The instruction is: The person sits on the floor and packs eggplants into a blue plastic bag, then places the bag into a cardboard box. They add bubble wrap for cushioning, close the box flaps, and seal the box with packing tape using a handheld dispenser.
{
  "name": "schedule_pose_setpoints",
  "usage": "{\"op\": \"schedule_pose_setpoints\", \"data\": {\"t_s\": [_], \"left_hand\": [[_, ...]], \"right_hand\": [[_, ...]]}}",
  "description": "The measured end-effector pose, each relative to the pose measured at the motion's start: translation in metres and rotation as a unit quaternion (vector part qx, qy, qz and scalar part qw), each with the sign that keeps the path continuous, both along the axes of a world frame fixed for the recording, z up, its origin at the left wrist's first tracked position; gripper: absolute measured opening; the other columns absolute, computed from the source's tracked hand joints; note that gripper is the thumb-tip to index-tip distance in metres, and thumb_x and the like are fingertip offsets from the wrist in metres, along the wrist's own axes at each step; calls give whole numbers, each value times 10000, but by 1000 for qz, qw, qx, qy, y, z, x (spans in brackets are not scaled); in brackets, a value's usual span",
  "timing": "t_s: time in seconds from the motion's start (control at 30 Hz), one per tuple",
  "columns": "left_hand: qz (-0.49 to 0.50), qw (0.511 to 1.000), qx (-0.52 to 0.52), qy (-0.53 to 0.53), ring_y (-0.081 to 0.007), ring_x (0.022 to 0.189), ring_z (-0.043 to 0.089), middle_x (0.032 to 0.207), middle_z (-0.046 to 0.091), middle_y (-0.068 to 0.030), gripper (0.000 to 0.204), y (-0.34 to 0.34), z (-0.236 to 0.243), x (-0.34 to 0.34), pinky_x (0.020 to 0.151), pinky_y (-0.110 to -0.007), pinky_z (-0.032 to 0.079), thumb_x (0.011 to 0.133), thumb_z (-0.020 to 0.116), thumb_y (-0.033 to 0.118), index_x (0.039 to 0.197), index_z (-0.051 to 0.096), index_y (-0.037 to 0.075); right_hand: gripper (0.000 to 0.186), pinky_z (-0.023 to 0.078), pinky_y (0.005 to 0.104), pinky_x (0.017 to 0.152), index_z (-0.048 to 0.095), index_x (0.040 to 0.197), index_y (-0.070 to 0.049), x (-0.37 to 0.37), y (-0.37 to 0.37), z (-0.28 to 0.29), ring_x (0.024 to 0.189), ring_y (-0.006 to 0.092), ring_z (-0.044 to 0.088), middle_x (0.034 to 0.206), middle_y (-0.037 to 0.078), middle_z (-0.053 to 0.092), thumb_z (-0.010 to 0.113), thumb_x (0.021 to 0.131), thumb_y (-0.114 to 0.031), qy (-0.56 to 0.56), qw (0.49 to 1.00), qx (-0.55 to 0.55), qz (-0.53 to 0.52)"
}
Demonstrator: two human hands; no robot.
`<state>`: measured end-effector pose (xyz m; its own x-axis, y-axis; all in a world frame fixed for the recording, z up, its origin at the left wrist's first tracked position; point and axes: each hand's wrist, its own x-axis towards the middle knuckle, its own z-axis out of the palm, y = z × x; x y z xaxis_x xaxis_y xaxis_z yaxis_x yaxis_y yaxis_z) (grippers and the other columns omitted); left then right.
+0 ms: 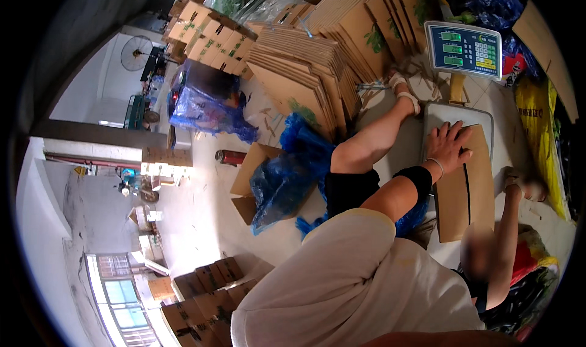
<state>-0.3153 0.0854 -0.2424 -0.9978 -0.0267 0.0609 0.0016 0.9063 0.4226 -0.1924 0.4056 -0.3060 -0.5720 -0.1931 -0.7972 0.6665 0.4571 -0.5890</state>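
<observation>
My left hand [448, 147] lies with fingers spread over the far end of a long brown cardboard carton [452, 206]. A bracelet circles that wrist. A narrow dark gap runs along the carton's top between two flaps. Beneath the carton is the grey platform [482, 116] of a bench scale, and its display head [464, 49], with green readouts and a keypad, stands beyond on a post. My right hand cannot be made out. A strip of skin crosses the lower edge, and a smeared patch covers something at the carton's near end.
Flattened cartons [293, 72] stand stacked on edge at the back. An open carton [245, 197] with blue plastic film [274, 185] is left of my leg. Closed boxes [201, 298] are piled lower left. A yellow sack [540, 136] lies right of the scale.
</observation>
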Motion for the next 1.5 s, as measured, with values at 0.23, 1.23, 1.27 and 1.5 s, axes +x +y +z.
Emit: {"op": "schedule_pose_setpoints", "data": {"t_s": [0.23,1.23,1.27,1.5], "left_hand": [[-1,1000,26,2,-331,1214,290,1381,309,-86,579,0,-9,3,942,-458,212,835,450,467,1343,362,204],[-46,987,-140,60,-300,1247,340,1403,347,-65,640,-6,-39,-12,933,-521,316,867,402,523,1389,301,168],[-53,991,-108,64,-295,1246,341,1410,338,-59,606,-4,-38,-15,933,-520,317,875,394,514,1389,307,205],[-43,989,-138,27,-301,1232,354,1451,271,-20,494,-5,-15,-27,942,-536,309,893,362,508,1365,320,368]], "right_hand": [[289,428,288,528,572,1075,-103,0,-15,37,647,171,569,859,70,609,526,885,-315,44,994,73,72],[809,70,603,1041,257,1411,-184,-68,-162,49,1357,311,155,1476,62,202,452,778,-650,565,754,254,219],[790,70,614,1034,286,1398,-176,-72,-157,47,1355,305,159,1471,67,214,442,786,-652,564,754,238,238],[654,382,382,959,450,1279,-70,-126,-86,114,1181,377,419,1324,179,419,434,861,-573,599,783,165,-28]]}}
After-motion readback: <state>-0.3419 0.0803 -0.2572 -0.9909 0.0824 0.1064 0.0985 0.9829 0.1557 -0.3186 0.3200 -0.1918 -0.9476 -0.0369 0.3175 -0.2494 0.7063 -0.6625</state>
